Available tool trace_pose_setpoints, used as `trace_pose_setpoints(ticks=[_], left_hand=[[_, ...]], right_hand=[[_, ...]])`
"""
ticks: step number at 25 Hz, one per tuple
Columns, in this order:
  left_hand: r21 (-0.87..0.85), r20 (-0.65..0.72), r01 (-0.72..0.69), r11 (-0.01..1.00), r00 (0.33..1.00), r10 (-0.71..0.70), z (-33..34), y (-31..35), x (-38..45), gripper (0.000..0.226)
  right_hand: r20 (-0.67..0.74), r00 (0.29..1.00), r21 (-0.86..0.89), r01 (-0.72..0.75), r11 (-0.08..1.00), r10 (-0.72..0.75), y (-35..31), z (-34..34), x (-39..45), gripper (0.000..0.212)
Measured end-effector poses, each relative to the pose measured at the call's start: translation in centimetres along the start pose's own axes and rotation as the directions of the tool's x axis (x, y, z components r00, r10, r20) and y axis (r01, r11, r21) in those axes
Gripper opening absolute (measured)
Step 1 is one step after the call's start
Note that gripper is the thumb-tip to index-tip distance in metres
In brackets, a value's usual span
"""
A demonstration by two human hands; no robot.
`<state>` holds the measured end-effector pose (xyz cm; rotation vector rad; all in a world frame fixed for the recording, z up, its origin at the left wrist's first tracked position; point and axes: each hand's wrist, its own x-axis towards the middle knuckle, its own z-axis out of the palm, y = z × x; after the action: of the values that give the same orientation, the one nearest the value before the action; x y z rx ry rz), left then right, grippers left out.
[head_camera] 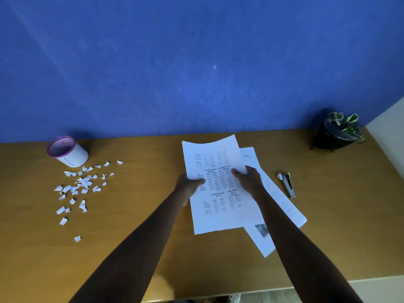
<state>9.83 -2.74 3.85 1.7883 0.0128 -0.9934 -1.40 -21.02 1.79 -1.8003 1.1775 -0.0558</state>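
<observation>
A printed white sheet (218,186) with columns of text is held over the wooden desk (135,215), its far end curling up. My left hand (188,186) grips its left edge, thumb on top. Near the sheet's right side, my right hand (249,179) pinches it with the thumb on the print. Under it lie other printed sheets (282,206), fanned out to the right, one with a small picture near its lower end.
A stapler (287,184) lies right of the papers. Several torn paper scraps (80,186) are scattered on the left, beside a white cup with a pink rim (67,153). A dark potted plant (337,132) stands at the back right against the blue wall.
</observation>
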Motion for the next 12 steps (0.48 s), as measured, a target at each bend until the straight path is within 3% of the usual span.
trace_pose_setpoints(ticks=[4,7,9,12], left_hand=[[0.176,-0.014,0.022,0.984,1.0,-0.02,5.4,-0.2,1.1,0.029],[0.308,-0.118,0.088,0.947,0.992,-0.054,8.3,-0.4,1.6,0.029],[0.424,-0.217,0.153,0.892,0.974,-0.064,9.4,-0.4,1.8,0.036],[0.448,-0.277,0.198,0.872,0.958,-0.075,10.4,-0.5,2.5,0.037]], right_hand=[[-0.115,0.989,-0.193,-0.117,0.974,0.095,2.9,-1.8,2.1,0.05],[-0.098,0.977,-0.322,-0.211,0.923,0.189,4.0,-2.2,2.7,0.051],[-0.084,0.977,-0.337,-0.214,0.917,0.197,4.5,-2.4,2.9,0.049],[-0.123,0.976,-0.302,-0.207,0.931,0.177,5.3,-2.4,3.1,0.046]])
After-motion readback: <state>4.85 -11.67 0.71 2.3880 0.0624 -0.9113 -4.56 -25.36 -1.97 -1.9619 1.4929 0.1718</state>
